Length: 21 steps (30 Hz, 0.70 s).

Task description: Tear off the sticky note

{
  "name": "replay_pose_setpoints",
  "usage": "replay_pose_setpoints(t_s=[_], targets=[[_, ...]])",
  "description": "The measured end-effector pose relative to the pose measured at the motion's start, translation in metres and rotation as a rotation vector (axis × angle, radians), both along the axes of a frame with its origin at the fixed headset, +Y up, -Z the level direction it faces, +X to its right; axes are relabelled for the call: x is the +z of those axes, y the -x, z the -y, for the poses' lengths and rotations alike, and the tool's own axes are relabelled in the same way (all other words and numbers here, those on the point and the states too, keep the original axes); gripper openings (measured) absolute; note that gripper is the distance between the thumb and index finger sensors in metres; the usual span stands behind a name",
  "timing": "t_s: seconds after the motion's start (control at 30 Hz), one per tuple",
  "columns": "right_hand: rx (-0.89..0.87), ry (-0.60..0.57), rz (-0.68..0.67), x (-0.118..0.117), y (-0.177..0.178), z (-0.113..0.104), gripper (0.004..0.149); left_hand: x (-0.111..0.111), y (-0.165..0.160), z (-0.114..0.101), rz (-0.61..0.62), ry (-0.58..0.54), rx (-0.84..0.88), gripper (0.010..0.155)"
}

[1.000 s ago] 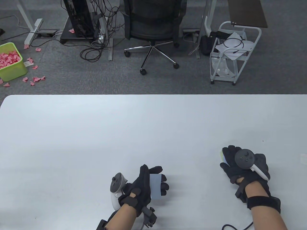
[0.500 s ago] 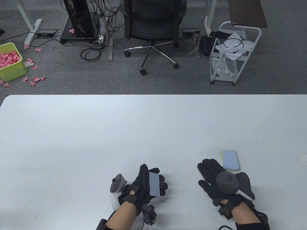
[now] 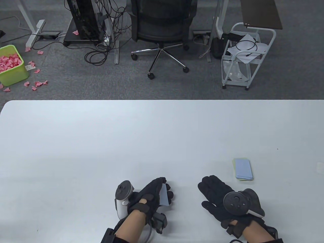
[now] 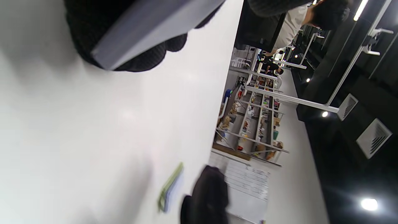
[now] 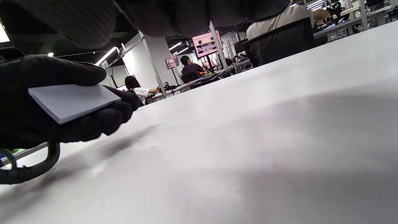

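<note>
My left hand (image 3: 154,193) grips a pale blue sticky note pad (image 3: 164,195) near the table's front edge; the pad stands on edge between thumb and fingers. The pad also shows in the left wrist view (image 4: 149,28) and in the right wrist view (image 5: 70,101). My right hand (image 3: 215,192) lies flat and empty on the table to the right of the left hand, fingers spread and pointing toward it. Several torn-off blue notes (image 3: 243,169) lie stacked on a green one, just beyond the right hand; the stack shows in the left wrist view (image 4: 169,188).
The white table (image 3: 101,139) spreads wide beyond the hands. A small white object (image 3: 321,167) sits at the right edge. On the floor behind are an office chair (image 3: 162,33), a white cart (image 3: 246,55) and a green bin (image 3: 11,65) of pink paper scraps.
My right hand has left the note stack and moved down-left toward the left hand. The left hand has tilted the pad more on edge and drawn back a little.
</note>
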State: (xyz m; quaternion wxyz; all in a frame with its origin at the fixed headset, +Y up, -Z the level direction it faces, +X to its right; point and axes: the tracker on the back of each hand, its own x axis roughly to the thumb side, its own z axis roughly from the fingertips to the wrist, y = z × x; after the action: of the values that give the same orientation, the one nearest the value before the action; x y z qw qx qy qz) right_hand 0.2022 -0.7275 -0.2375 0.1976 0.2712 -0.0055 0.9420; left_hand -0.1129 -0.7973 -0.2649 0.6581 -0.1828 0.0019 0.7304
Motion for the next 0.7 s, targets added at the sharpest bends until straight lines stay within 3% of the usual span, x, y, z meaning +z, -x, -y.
replay_pose_setpoints(t_s=[0.23,0.37,0.43,0.7], targets=[[-0.033,0.017,0.002,-0.003,-0.006,-0.002,0.062,-0.030,-0.008,-0.018,0.112,-0.115,-0.454,0.066],[-0.053,0.026,0.011,-0.005,-0.010,-0.003,0.062,-0.051,-0.016,-0.025,0.060,-0.185,-0.741,0.070],[-0.057,0.028,0.013,-0.006,-0.011,-0.003,0.062,-0.059,-0.020,-0.026,0.071,-0.162,-0.832,0.071],[-0.067,0.040,0.016,-0.007,-0.013,-0.002,0.062,-0.069,-0.032,-0.027,0.063,-0.157,-0.902,0.077]])
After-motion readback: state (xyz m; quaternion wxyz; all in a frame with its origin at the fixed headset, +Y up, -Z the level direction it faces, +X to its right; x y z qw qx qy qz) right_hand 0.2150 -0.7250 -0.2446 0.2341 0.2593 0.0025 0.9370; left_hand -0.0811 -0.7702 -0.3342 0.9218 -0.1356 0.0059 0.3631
